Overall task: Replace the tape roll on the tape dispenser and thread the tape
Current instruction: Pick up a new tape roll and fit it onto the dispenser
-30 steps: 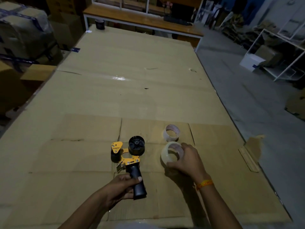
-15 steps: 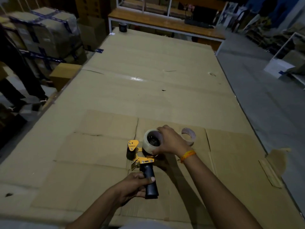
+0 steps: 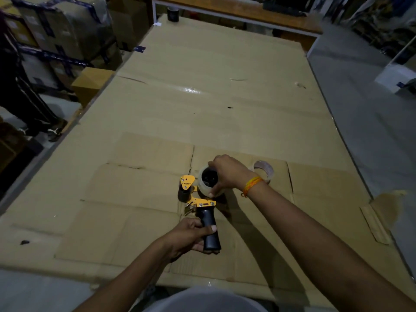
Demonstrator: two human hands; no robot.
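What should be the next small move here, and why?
Probably press the new tape roll fully onto the dispenser hub: the right hand holds it over the hub, the left hand steadies the handle, and no tape is threaded yet.

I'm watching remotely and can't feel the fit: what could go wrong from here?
The new tape roll may sit crooked on the hub, since only the right hand presses it. The left hand holds just the handle end, so the dispenser could twist. Roll direction can't be judged here; backwards, threading fails.
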